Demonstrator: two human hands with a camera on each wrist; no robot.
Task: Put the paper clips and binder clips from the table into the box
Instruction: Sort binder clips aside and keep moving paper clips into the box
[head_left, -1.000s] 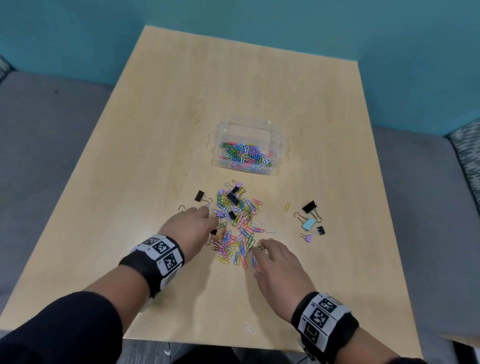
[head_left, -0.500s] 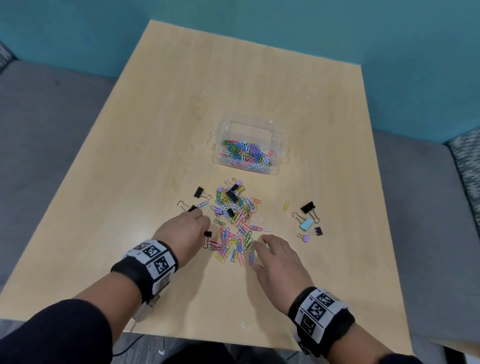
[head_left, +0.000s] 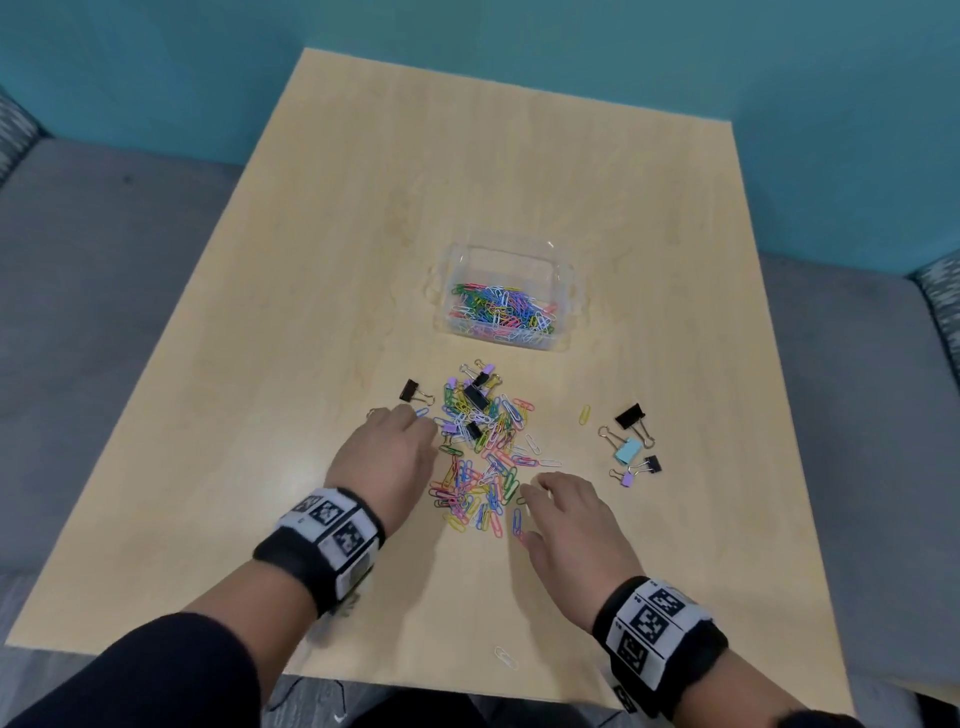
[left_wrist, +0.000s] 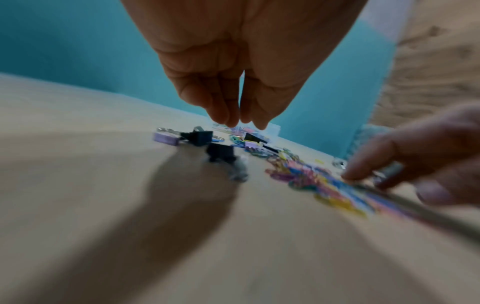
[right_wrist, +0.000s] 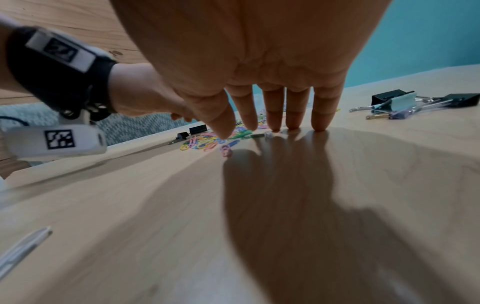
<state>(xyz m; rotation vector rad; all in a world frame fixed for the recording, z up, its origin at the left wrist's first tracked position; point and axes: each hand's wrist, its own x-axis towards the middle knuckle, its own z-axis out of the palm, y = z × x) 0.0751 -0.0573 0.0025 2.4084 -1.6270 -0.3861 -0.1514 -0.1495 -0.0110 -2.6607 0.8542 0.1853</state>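
A clear plastic box (head_left: 566, 291) on the wooden table (head_left: 311, 364) holds several coloured paper clips. Nearer me lies a loose pile of coloured paper clips (head_left: 483, 462) mixed with small binder clips. My left hand (head_left: 389, 452) is at the pile's left edge, its fingers (left_wrist: 228, 115) hanging together just above a small black binder clip (left_wrist: 221, 153) and holding nothing. My right hand (head_left: 566, 514) is at the pile's near right edge, with straight fingertips (right_wrist: 319, 123) touching the table. A black binder clip (head_left: 410, 391) lies left of the pile.
A separate group of binder clips (head_left: 631, 441), black, pale blue and purple, lies right of the pile, beside a lone yellow paper clip (head_left: 584, 414). One white paper clip (head_left: 505, 657) sits near the front edge. Grey seating (head_left: 104, 312) and a teal wall surround the table.
My left hand drew back a little from the pile's left edge, then came forward again over a small black binder clip. My right hand has stayed at the pile's near right edge.
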